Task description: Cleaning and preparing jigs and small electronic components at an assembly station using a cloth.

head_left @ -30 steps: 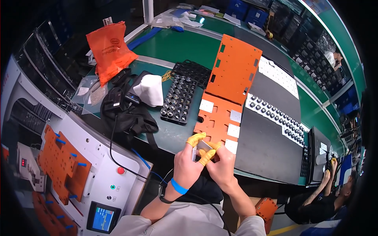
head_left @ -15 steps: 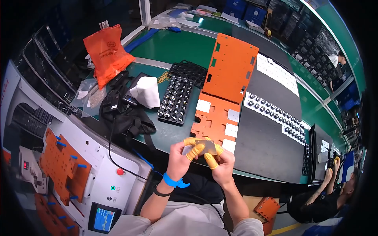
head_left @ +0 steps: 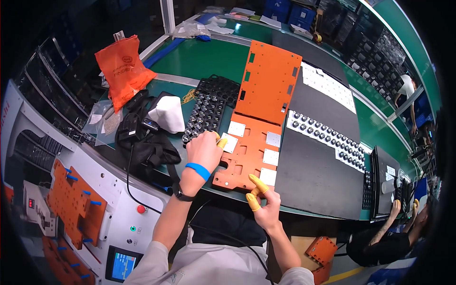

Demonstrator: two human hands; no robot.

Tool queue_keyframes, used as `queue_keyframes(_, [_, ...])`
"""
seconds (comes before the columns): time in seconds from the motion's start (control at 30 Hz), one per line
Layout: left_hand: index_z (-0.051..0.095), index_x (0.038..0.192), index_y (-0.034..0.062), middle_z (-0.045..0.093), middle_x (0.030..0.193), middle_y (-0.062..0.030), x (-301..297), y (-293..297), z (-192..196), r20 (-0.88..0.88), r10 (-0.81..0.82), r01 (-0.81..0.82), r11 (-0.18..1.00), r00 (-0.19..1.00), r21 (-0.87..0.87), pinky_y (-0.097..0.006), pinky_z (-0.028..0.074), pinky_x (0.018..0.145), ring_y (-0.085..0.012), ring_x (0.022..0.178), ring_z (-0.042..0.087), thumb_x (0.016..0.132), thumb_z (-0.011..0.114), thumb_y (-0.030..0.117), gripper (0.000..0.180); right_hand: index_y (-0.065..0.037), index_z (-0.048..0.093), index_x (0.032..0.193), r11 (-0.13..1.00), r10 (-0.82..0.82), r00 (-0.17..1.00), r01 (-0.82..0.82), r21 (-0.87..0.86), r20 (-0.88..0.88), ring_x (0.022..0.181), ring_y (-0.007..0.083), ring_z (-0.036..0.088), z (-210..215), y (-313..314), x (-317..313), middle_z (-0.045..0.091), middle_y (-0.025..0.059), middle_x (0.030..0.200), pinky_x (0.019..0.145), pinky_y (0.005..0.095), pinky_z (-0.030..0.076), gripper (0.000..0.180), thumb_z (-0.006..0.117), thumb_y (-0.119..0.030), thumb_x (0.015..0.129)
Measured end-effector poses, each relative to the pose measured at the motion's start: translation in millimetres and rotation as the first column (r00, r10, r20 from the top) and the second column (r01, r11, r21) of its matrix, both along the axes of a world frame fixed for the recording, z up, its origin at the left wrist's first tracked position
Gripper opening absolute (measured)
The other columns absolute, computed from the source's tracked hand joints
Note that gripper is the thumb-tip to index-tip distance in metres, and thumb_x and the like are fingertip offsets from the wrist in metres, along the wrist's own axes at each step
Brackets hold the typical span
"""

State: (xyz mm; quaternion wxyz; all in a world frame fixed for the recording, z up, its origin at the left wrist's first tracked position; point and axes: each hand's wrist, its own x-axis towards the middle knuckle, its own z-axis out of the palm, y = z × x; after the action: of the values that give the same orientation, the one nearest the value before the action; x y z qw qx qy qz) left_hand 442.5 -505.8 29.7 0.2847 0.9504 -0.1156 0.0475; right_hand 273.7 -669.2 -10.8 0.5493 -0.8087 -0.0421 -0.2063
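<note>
Left hand [head_left: 205, 151], blue wristband and yellow finger cots: lies knuckles-up at the left edge of the orange fixture plate [head_left: 249, 154], fingertips by a white square pad [head_left: 230, 142]; whether it grips anything cannot be told. Right hand [head_left: 265, 209], yellow-cotted fingers [head_left: 259, 183] spread, empty, just beside the plate's near edge. Black tray of round parts [head_left: 206, 110] beyond the left hand.

Parts tray [head_left: 207, 110] left of hinged fixture [head_left: 259, 123], perforated strip [head_left: 327, 136] right.
</note>
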Motion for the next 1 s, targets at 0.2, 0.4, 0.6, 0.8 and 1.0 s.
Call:
queue_keyframes(0.2, [0.076, 0.089, 0.0036, 0.072, 0.086, -0.0218, 5.8, -18.0, -0.4, -0.054, -0.034, 0.040, 0.993, 0.998, 0.112, -0.050, 0.053, 0.076, -0.0403, 0.085, 0.069, 0.087, 0.070, 0.023, 0.020, -0.004, 0.064, 0.134, 0.999, 0.001, 0.999, 0.000, 0.038, -0.042, 0.060, 0.0095, 0.040, -2.8, -4.6, -6.9, 0.054, -0.0002, 0.073, 0.057, 0.0232, 0.036, 0.054, 0.075, 0.000, 0.082])
queue_keyframes(0.4, [0.075, 0.086, 0.0018, 0.071, 0.086, -0.0224, 9.5, -18.5, -6.1, -0.076, -0.066, 0.079, 0.980, 0.995, 0.181, -0.051, 0.053, 0.075, -0.0410, 0.084, 0.069, 0.087, 0.068, 0.018, 0.018, -0.002, 0.066, 0.130, 0.998, -0.025, 0.998, 0.028, 0.056, -0.060, 0.061, 0.0089, 0.044, 0.9, -5.7, -8.7, 0.055, 0.0000, 0.073, 0.059, 0.0232, 0.038, 0.047, 0.070, 0.002, 0.083])
queue_keyframes(0.6, [0.072, 0.084, 0.0040, 0.072, 0.087, -0.0177, 0.5, -26.3, -16.4, -0.002, -0.107, 0.104, 0.965, 0.994, 0.241, -0.048, 0.056, 0.073, -0.0371, 0.082, 0.072, 0.085, 0.064, 0.010, 0.011, -0.002, 0.067, 0.128, 0.998, 0.005, 0.998, -0.001, 0.065, -0.057, 0.061, 0.0090, 0.044, -2.5, -1.9, -5.6, 0.056, -0.0003, 0.073, 0.059, 0.0231, 0.038, 0.045, 0.071, 0.001, 0.083])
queue_keyframes(0.8, [0.071, 0.083, 0.0034, 0.070, 0.087, -0.0182, -6.7, -31.4, -26.0, 0.098, -0.071, 0.042, 0.962, 0.993, 0.270, -0.048, 0.056, 0.072, -0.0382, 0.081, 0.071, 0.089, 0.066, 0.020, 0.018, -0.001, 0.066, 0.128, 0.994, 0.105, 0.994, -0.105, 0.026, 0.010, 0.057, 0.0100, 0.041, 8.5, 23.3, 11.0, 0.056, 0.0013, 0.073, 0.053, 0.0252, 0.034, 0.047, 0.076, -0.001, 0.082])
queue_keyframes(1.0, [0.065, 0.094, 0.0033, 0.065, 0.100, -0.0193, -8.2, -24.6, -8.6, 0.094, -0.032, 0.015, 0.985, 0.995, 0.171, -0.046, 0.057, 0.069, -0.0362, 0.082, 0.071, 0.080, 0.075, 0.017, 0.022, -0.001, 0.068, 0.122, 0.988, 0.138, 0.984, -0.129, -0.083, 0.116, 0.062, 0.0086, 0.053, 46.3, 30.6, 48.2, 0.064, 0.0028, 0.078, 0.058, 0.0235, 0.043, 0.034, 0.071, -0.002, 0.088])
